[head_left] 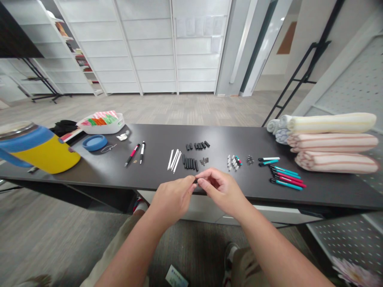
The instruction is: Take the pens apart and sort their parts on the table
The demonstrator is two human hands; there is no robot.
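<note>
My left hand (173,196) is closed in a pinch around a small black pen part (196,181), mostly hidden by the fingers. The thumb and fingertips of my right hand (223,189) are pressed together at its other end, so the two hands meet just over the table's front edge. Right behind them stand short black pen grips (189,163) in a row, with small dark metallic pieces (204,161) beside them. More black pieces (197,146) lie farther back. Thin white refills (174,160) are spread to the left. White pen parts with coloured bits (233,162) lie to the right.
Teal, red and white pen barrels (285,175) and a heap of tiny metal parts (250,160) lie at right, before rolled towels (332,143). Two assembled pens (142,152), a blue lid (94,142), a white basket (103,125) and a large yellow-blue mug (42,147) are at left.
</note>
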